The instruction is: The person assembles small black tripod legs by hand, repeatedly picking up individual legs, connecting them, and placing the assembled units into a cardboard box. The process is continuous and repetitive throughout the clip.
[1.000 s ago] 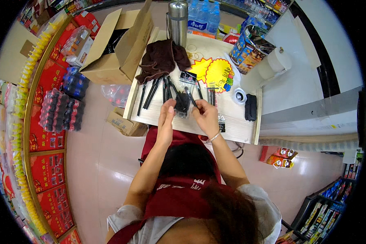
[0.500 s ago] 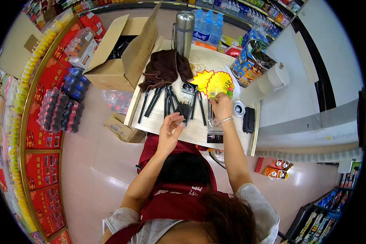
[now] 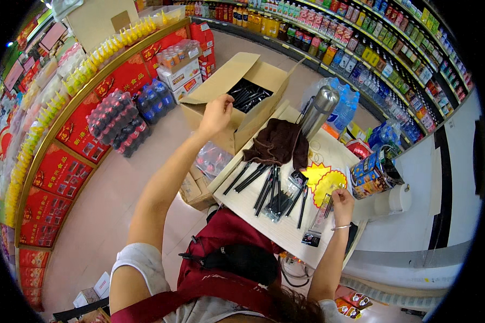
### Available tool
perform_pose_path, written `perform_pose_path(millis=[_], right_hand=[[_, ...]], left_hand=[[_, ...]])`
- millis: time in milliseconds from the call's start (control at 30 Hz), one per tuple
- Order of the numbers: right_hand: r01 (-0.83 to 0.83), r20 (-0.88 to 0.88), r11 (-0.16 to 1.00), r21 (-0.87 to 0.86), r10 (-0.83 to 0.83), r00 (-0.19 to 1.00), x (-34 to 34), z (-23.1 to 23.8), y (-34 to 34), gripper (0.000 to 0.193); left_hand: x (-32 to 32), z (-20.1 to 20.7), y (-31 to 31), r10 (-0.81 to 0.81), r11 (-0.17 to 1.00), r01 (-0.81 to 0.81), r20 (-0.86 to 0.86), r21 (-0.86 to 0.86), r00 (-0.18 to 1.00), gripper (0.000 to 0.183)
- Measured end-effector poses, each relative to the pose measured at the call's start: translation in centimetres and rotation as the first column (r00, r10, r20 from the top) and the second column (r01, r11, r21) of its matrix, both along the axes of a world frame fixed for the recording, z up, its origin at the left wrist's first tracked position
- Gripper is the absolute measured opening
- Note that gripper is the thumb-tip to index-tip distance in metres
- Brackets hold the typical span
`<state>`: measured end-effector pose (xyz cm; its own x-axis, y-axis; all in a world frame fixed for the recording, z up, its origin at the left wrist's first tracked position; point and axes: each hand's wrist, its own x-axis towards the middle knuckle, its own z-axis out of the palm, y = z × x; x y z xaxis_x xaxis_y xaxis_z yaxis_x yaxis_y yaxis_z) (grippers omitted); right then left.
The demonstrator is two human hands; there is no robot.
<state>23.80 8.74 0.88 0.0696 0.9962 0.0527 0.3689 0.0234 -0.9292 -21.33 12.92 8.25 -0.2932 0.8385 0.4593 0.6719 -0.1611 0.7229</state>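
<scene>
My left hand (image 3: 215, 114) reaches out over the near wall of an open cardboard box (image 3: 242, 94) that holds black packaged items; its fingers are loosely curled and empty. My right hand (image 3: 341, 203) rests on the white table (image 3: 264, 226) and pinches a clear plastic sleeve (image 3: 321, 215) with a black card end. Several black pens in clear sleeves (image 3: 272, 188) lie fanned on the table between the two hands.
A brown cloth (image 3: 277, 144) and a steel flask (image 3: 318, 112) sit at the table's far end, beside yellow starburst tags (image 3: 323, 180) and a printed tin (image 3: 373, 172). Bottled drinks (image 3: 116, 121) stand stacked on the floor at left. Shelves of bottles ring the aisle.
My left hand has left the table and swung up to the cardboard box. My right hand moved right and nearer, carrying a sleeve. The view tilted toward the shelves.
</scene>
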Motion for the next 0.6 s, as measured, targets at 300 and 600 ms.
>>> perform_pose_path(millis=[300, 600], right_hand=[[0.089, -0.226, 0.996, 0.019, -0.082, 0.971, 0.7, 1.0, -0.6, 0.007], [0.212, -0.277, 0.971, 0.114, -0.174, 0.945, -0.3, 3.3, -2.0, 0.011]], left_hand=[[-3.2, -7.6, 13.2, -0.088, 0.868, -0.227, -0.586, -0.442, 0.805, 0.018], [-2.9, -4.4, 13.7, -0.199, 0.848, -0.178, -0.61, -0.5, 0.767, 0.017]])
